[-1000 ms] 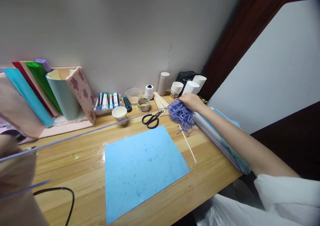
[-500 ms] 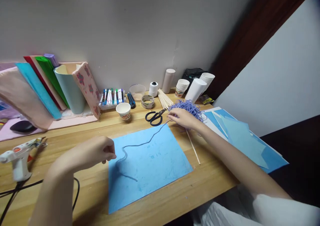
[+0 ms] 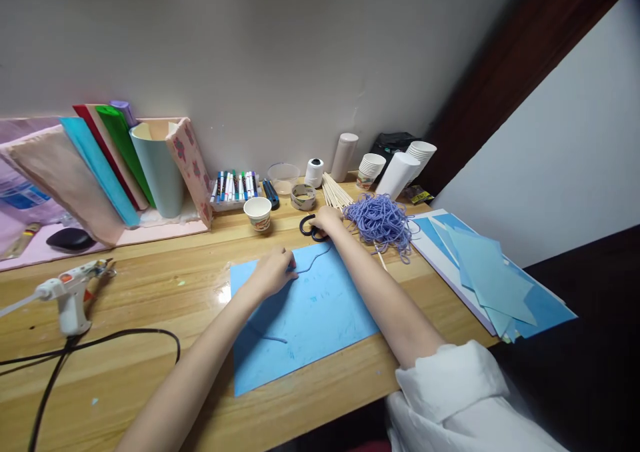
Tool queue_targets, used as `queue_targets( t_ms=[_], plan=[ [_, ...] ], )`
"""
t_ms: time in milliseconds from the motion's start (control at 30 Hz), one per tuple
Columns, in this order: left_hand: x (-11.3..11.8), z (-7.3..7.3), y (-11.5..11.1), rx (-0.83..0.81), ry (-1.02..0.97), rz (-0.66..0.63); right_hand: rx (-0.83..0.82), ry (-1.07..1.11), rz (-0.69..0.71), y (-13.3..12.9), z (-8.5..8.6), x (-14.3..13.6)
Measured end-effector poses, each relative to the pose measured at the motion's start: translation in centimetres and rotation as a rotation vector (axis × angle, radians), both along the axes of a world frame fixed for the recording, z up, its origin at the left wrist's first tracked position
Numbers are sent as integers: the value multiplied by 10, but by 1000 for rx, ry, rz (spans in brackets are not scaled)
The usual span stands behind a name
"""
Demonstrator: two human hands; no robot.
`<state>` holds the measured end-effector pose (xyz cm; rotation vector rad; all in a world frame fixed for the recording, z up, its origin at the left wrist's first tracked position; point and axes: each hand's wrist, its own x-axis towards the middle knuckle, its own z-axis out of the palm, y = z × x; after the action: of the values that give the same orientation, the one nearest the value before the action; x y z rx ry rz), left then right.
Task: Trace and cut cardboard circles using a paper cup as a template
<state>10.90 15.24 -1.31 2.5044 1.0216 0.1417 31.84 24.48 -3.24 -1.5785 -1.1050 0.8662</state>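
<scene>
On the blue sheet (image 3: 320,319) lies a strand of purple-blue yarn (image 3: 314,263). My left hand (image 3: 273,273) is over the sheet's upper left, thumb and fingers pinched on the strand; a loose end shows below my wrist. Beyond the sheet's far edge, my right hand (image 3: 327,219) is closed at the dark-handled scissors (image 3: 306,225), which rest on the table; it hides their blades. The strand's far end runs up to just beneath this hand. To its right sits a tangled heap of the same yarn (image 3: 381,222).
A glue gun (image 3: 73,299) with a black cable lies left. Along the back are a paper cup (image 3: 258,213), markers (image 3: 235,187), a tape roll (image 3: 303,197), wooden sticks (image 3: 336,191) and stacked cups (image 3: 370,170). Blue paper sheets (image 3: 493,272) lie right.
My right hand has left the yarn heap and moved left onto the scissors. My left hand has moved right and forward along the strand. The view has shifted slightly.
</scene>
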Motion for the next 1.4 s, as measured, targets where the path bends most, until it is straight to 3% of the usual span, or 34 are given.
queue_targets(
  t_ms=[133, 233, 333, 433, 533, 600, 667, 767, 900, 1000, 1100, 1267, 1400],
  plan=[
    [0, -6, -1, -50, -69, -6, -326, 13, -28, -14, 7, 15],
    [-2, -6, 1, -106, -139, 5, -432, 93, 16, -34, 15, 25],
    [-4, -7, 9, -145, -238, 77, -427, 229, 117, -62, 31, 39],
    [-6, -9, 18, -143, -365, 233, -352, 369, 249, -95, 48, 50],
    [-5, -11, 26, -178, -505, 361, -249, 484, 404, -125, 56, 46],
    [-3, -11, 29, -228, -600, 410, -129, 647, 614, -140, 53, 30],
    [0, -9, 33, -290, -693, 448, -124, 783, 754, -151, 45, 9],
    [3, 5, 38, -395, -819, 470, -197, 884, 790, -159, 28, -19],
    [2, 36, 42, -498, -939, 417, -353, 939, 846, -162, 9, -29],
    [-3, 52, 38, -605, -919, 306, -377, 921, 846, -162, 1, -24],
    [-6, 52, 33, -775, -695, 138, -323, 860, 806, -161, -4, -21],
    [0, 43, 30, -655, -530, 102, -259, 783, 862, -156, -11, -24],
    [7, 47, 33, -709, -505, -101, -218, 763, 883, -156, -13, -24]
  ],
)
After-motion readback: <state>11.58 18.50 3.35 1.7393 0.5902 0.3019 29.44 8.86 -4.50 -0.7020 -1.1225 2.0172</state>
